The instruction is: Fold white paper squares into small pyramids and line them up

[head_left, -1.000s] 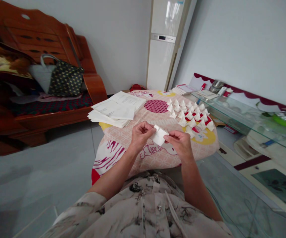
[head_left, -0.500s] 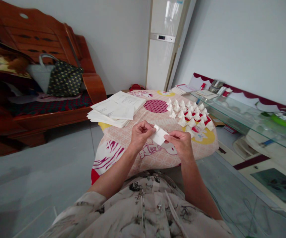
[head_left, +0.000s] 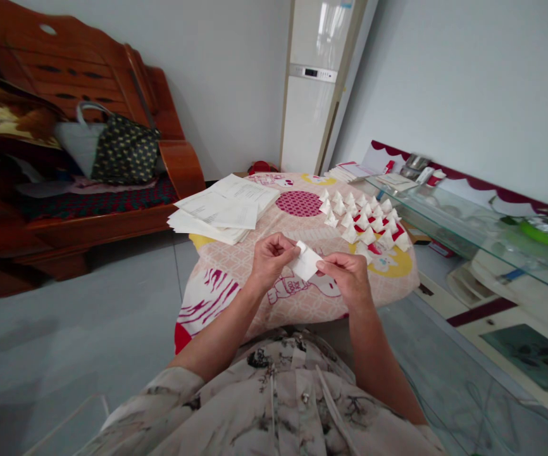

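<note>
Folded paper, a small white piece, sat in the air between the person's two hands, above the near edge of a low table. Largest in the room was a wooden bench at the left, with a dotted handbag resting on its seat. A tall white air conditioner stood in the far corner against the wall. Along the right ran a glass shelf carrying small items too blurred to name. The low table wore a pink patterned cloth that draped over its rounded front. On the cloth's far left lay a stack of white sheets, slightly fanned and overhanging the edge. On its far right stood rows of small folded white pieces, close together and well apart from the stack. The left hand was curled, thumb and fingers pinched on the left end of the folded paper. The right hand pinched the opposite end, thumb on top. The piece seemed to be creased into a roughly square shape, though its folds were hard to read at that size. Both forearms reached forward from a floral blouse.
</note>
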### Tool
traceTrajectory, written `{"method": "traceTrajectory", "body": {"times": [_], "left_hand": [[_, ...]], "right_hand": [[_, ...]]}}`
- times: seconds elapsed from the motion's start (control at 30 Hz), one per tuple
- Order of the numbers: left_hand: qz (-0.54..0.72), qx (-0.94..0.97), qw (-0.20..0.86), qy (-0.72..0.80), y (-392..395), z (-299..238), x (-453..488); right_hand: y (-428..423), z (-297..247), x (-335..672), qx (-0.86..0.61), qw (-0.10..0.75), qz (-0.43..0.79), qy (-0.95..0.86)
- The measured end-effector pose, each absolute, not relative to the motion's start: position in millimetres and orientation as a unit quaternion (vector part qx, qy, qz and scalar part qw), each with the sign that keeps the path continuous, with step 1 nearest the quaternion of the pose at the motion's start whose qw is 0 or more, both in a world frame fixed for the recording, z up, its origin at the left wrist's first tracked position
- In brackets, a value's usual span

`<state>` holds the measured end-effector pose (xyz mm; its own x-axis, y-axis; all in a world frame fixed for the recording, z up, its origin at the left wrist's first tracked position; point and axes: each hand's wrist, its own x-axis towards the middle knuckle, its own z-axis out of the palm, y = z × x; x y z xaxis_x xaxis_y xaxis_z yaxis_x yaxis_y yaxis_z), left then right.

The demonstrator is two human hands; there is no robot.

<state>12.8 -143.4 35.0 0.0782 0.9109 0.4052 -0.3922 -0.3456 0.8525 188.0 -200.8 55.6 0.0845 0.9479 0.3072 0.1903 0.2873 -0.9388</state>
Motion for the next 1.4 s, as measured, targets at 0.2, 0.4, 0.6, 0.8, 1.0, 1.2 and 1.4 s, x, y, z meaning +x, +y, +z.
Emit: {"method": "traceTrajectory", "body": {"times": [0.2, 0.4, 0.6, 0.8, 1.0, 1.2, 1.4], "left_hand": [[0.601, 0.575, 0.504, 0.235, -145.7, 33.6, 12.8], [0.548, 0.651, 0.456, 0.26, -154.4, 35.0, 16.4], [0.528, 0.692, 0.4, 0.288, -156.1, 34.1, 15.6], [0.502, 0.708, 0.405, 0.289, -155.6, 32.9, 15.7], [0.45, 0.689, 0.513, 0.242, -149.1, 30.4, 10.2], [0.433, 0.718, 0.493, 0.231, -146.9, 33.2, 2.8], [0.439, 0.727, 0.467, 0.246, -142.9, 35.6, -1.9]], "right_hand": [[-196.5, 53.4, 185.3, -0.482, 0.57, 0.374, -0.55], [-199.5, 57.3, 181.4, -0.484, 0.565, 0.311, -0.592], [-201.2, 57.7, 182.7, -0.483, 0.559, 0.308, -0.6], [-197.0, 49.9, 184.1, -0.493, 0.569, 0.292, -0.59], [-195.4, 46.7, 199.7, -0.502, 0.597, 0.31, -0.544], [-195.3, 46.1, 208.1, -0.495, 0.594, 0.341, -0.534], [-193.0, 40.5, 206.6, -0.495, 0.6, 0.342, -0.528]]}}
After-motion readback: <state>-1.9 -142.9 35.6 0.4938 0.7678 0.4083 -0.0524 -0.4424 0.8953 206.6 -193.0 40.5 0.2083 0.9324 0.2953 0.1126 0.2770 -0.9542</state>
